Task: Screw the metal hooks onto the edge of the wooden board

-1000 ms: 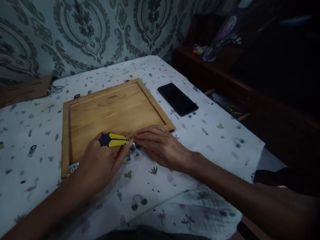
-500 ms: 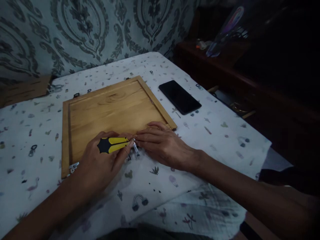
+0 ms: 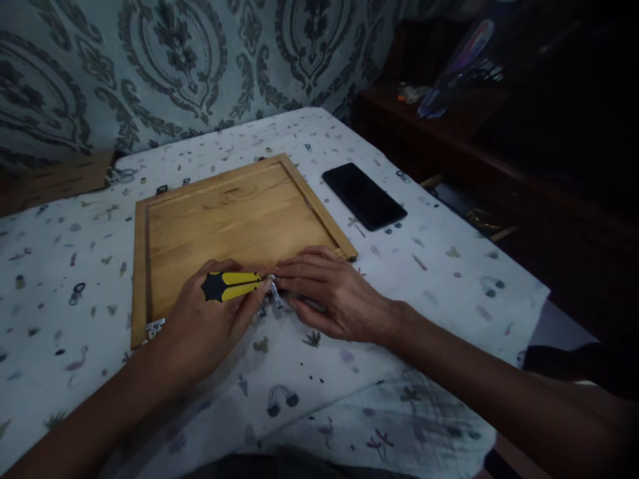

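Observation:
A framed wooden panel [image 3: 229,219] lies on the patterned white cloth. My left hand [image 3: 210,326] is closed around a yellow and black screwdriver [image 3: 232,286], whose tip points right. At the panel's near edge, beside that tip, is a small metal hinge [image 3: 275,294]. My right hand [image 3: 339,293] lies over the same edge, its fingertips close to the hinge; its fingers are bent together, and what they hold is too small to make out. Another metal hinge [image 3: 154,328] sits at the panel's near left corner.
A black phone [image 3: 364,196] lies right of the panel. Cardboard [image 3: 64,178] rests at the far left, near scissors [image 3: 121,175]. Dark wooden furniture [image 3: 449,140] bearing a plastic bottle [image 3: 456,63] stands beyond the cloth's right edge.
The whole view has shifted slightly, so things appear a little farther right. My right thumb has spread slightly away from the fingers. The screwdriver remains in my left hand.

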The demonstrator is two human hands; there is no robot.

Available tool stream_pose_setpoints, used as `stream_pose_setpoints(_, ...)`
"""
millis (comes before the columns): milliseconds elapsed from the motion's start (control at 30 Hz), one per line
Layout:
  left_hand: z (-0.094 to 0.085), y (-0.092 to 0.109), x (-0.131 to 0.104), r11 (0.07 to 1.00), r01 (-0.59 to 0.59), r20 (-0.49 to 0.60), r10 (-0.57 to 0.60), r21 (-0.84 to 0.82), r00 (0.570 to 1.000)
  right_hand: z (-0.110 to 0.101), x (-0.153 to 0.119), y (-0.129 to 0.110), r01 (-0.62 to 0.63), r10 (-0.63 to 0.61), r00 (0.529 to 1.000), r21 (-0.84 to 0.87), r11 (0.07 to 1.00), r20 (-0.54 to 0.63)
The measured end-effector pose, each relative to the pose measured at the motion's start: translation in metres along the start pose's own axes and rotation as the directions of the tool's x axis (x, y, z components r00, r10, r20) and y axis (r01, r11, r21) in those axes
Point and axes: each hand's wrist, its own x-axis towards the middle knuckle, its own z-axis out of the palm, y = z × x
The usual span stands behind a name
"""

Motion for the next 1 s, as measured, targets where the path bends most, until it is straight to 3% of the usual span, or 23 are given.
stream_pose_setpoints(200,0.001,-0.001,-0.002,1.000,-0.007,-0.007,0.007,0.027,1.000,0.002,0.002,0.000,-0.050,0.052,0.998,0.067,0.996,-0.024)
stream_pose_setpoints(733,0.001,0.000,-0.001,0.999,-0.031,-0.007,0.031,0.009,0.999,0.003,0.007,0.002,-0.182,0.164,0.982,0.224,0.957,0.094)
stream_pose_setpoints(1000,0.001,-0.006,-0.002,0.982,0.081,0.062,-0.071,-0.173,0.996,-0.003,0.015,-0.001,-0.307,0.267,0.946,0.241,0.921,0.184)
